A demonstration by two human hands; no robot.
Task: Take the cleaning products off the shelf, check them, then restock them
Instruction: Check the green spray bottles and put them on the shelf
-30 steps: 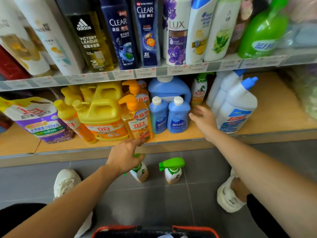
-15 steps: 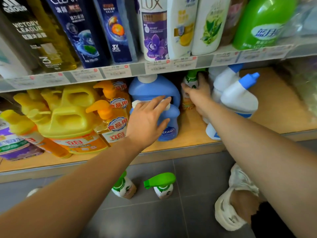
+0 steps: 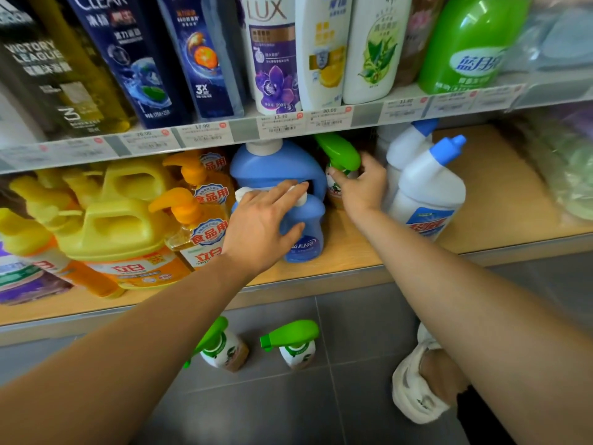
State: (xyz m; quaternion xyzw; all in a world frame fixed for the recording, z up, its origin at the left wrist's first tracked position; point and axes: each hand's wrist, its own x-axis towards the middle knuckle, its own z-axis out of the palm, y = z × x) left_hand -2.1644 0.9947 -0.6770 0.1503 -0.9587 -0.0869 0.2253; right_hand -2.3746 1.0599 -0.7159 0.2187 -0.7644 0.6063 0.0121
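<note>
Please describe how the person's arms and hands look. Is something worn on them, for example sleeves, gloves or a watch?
Both arms are bare: no sleeve shows on the left forearm or the right forearm as far as the picture reaches. The left hand and the right hand wear no gloves. I see no watch, bracelet or ring on the visible parts.

light: bright, even, from overhead | glare: soft white streak on the big green bottle (image 3: 471,36) | shadow: back of lower shelf (image 3: 500,187) dim around the green spray bottle (image 3: 340,152) | blur: price labels (image 3: 205,133) smeared, right edge hazy | edges: wide-angle bowing
</note>
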